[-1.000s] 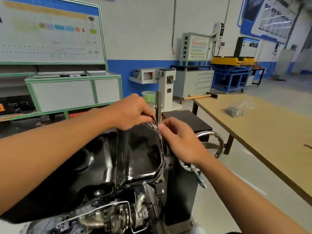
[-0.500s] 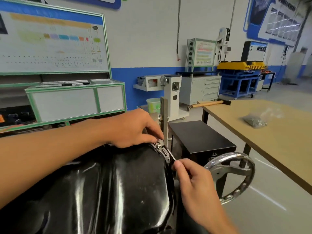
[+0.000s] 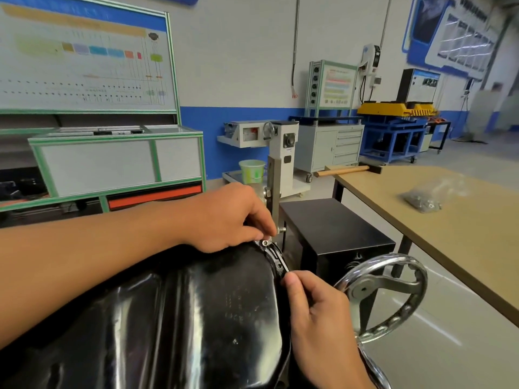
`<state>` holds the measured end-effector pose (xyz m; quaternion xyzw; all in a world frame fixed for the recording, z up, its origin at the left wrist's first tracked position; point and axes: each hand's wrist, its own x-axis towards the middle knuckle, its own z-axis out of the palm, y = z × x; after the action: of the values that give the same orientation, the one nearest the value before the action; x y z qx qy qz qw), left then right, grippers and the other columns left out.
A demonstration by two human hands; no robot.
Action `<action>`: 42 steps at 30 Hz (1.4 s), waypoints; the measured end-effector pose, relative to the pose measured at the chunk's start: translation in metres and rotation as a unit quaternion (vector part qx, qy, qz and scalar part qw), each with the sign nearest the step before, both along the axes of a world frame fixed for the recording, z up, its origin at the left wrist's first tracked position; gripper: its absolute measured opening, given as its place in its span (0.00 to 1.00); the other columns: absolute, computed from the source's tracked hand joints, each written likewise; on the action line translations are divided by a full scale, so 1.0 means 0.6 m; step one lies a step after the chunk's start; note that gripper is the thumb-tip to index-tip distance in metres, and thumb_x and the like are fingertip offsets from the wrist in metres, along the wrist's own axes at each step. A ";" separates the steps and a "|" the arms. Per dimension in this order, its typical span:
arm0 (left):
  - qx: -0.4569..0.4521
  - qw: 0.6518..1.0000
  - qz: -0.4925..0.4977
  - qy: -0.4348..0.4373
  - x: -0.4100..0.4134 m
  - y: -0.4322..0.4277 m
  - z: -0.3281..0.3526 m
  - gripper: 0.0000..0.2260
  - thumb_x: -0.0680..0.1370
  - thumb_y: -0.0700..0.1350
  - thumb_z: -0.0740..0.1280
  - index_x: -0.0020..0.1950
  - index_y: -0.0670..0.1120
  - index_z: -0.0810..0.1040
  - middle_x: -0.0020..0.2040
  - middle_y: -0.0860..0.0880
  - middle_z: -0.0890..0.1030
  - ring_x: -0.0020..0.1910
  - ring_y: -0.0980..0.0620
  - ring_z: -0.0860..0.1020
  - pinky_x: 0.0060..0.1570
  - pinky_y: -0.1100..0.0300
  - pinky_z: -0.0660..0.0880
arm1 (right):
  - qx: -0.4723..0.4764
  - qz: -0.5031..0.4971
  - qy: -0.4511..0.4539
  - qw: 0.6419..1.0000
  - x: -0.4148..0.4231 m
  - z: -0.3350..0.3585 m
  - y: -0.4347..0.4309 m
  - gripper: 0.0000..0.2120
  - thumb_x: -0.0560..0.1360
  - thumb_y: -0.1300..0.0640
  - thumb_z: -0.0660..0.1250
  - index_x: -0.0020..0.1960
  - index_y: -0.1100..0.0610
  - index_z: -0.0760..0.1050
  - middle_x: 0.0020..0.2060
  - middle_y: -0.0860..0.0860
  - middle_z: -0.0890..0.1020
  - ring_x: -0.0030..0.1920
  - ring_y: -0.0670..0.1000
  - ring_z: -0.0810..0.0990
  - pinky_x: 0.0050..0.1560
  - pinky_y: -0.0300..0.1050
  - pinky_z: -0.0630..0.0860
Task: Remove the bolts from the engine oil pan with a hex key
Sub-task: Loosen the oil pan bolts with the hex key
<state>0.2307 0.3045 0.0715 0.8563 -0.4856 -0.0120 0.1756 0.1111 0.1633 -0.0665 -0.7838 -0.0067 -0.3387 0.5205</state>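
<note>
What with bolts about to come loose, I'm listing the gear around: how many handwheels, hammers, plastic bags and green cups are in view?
Handwheels: 2 (large chrome handwheel, small handwheel)
Hammers: 1 (hammer)
Plastic bags: 1 (plastic bag)
Green cups: 1 (green cup)
Total: 5

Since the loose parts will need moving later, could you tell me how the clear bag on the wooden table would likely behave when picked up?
The clear bag looks thin and crumpled, so probably floppy. Its dark, small contents would likely shift and sag, perhaps heavy for its size.
</note>
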 end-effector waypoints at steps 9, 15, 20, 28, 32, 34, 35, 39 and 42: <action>0.001 1.000 0.002 0.008 -0.002 0.000 -0.002 0.11 0.77 0.40 0.71 0.58 0.49 0.85 0.45 0.61 0.84 0.42 0.71 0.80 0.40 0.79 0.70 | -0.018 0.004 0.003 1.000 0.004 0.016 0.001 0.13 0.81 0.55 0.65 0.38 0.50 0.79 0.31 0.45 0.80 0.33 0.43 0.77 0.32 0.29 0.68; 0.008 1.000 -0.009 -0.021 -0.004 -0.002 -0.001 0.09 0.77 0.41 0.72 0.54 0.51 0.86 0.34 0.71 0.78 0.36 0.74 0.76 0.37 0.81 0.67 | -0.031 0.014 -0.002 0.999 0.001 0.012 -0.004 0.13 0.81 0.55 0.65 0.38 0.51 0.79 0.29 0.44 0.79 0.31 0.42 0.75 0.30 0.29 0.66; 0.036 0.998 -0.014 -0.049 -0.009 -0.003 -0.001 0.09 0.77 0.46 0.72 0.56 0.54 0.85 0.40 0.69 0.79 0.42 0.72 0.77 0.41 0.78 0.68 | -0.034 0.033 -0.007 0.999 0.003 0.008 -0.010 0.14 0.82 0.55 0.64 0.37 0.49 0.77 0.27 0.42 0.76 0.29 0.41 0.73 0.29 0.27 0.64; 0.080 0.989 -0.045 -0.115 -0.019 -0.018 -0.001 0.10 0.76 0.57 0.70 0.53 0.55 0.86 0.45 0.58 0.85 0.45 0.59 0.80 0.48 0.60 0.75 | -0.116 0.065 -0.022 0.991 0.015 0.013 -0.040 0.12 0.82 0.51 0.62 0.40 0.49 0.77 0.27 0.39 0.74 0.28 0.43 0.72 0.30 0.28 0.63; 0.094 0.987 -0.055 -0.114 -0.015 -0.018 -0.004 0.09 0.77 0.55 0.70 0.53 0.54 0.86 0.45 0.61 0.85 0.44 0.64 0.80 0.45 0.68 0.74 | -0.189 0.109 0.012 0.976 0.020 0.026 -0.067 0.12 0.83 0.52 0.62 0.41 0.46 0.75 0.28 0.40 0.73 0.29 0.44 0.72 0.31 0.30 0.63; 0.064 0.990 -0.060 -0.107 -0.013 -0.019 -0.004 0.08 0.77 0.53 0.71 0.52 0.53 0.86 0.42 0.65 0.83 0.40 0.69 0.78 0.39 0.75 0.69 | -0.202 0.114 0.018 0.973 0.023 0.041 -0.080 0.13 0.83 0.53 0.62 0.40 0.44 0.74 0.27 0.40 0.73 0.28 0.44 0.71 0.30 0.30 0.63; 0.046 0.992 -0.057 -0.098 -0.012 -0.019 -0.004 0.08 0.77 0.52 0.71 0.52 0.52 0.87 0.41 0.68 0.82 0.38 0.70 0.78 0.38 0.76 0.69 | -0.225 0.105 0.015 0.969 0.025 0.049 -0.087 0.13 0.83 0.53 0.62 0.39 0.45 0.73 0.27 0.40 0.73 0.29 0.45 0.71 0.30 0.31 0.63; 0.024 0.996 -0.044 -0.079 -0.012 -0.019 -0.004 0.07 0.77 0.51 0.72 0.51 0.51 0.87 0.38 0.64 0.83 0.37 0.66 0.79 0.38 0.73 0.72 | -0.400 0.070 0.026 0.914 0.039 0.089 -0.118 0.15 0.83 0.43 0.56 0.42 0.49 0.73 0.31 0.44 0.74 0.32 0.46 0.72 0.34 0.45 0.71; 0.022 0.997 -0.029 -0.072 -0.014 -0.021 -0.006 0.07 0.77 0.52 0.71 0.50 0.52 0.87 0.39 0.62 0.84 0.37 0.64 0.80 0.37 0.72 0.72 | -0.471 0.101 0.046 0.875 0.058 0.122 -0.143 0.15 0.83 0.42 0.54 0.47 0.48 0.75 0.32 0.42 0.73 0.34 0.43 0.71 0.36 0.45 0.70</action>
<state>0.2226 0.2918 0.0682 0.8439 -0.5215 0.0338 0.1209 0.1458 0.0778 0.0066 -0.9459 -0.2205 -0.2046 0.1213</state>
